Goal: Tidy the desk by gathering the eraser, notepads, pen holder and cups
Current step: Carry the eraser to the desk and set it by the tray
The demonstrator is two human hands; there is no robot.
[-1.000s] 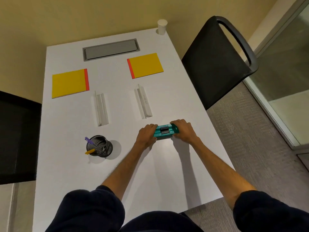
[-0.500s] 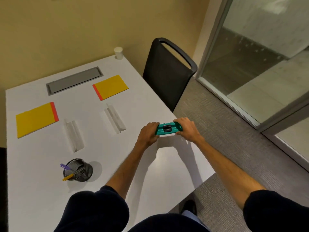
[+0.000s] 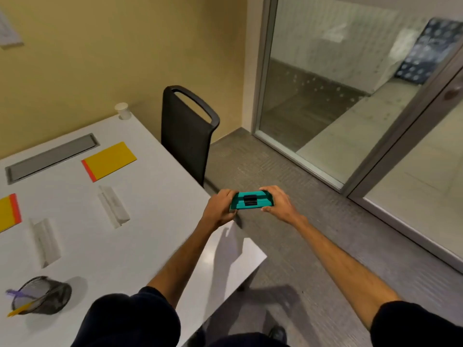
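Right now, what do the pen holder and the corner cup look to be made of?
Pen holder: dark metal wire mesh, probably; a fine see-through grid shows on its wall. Cup: likely paper, matt white, though too small to rule out plastic.

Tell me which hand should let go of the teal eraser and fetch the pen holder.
Left. The left hand holds the eraser on the desk side, and the pen holder stands far to the person's left. The right hand is out past the desk edge, over the floor, so it would have to cross.
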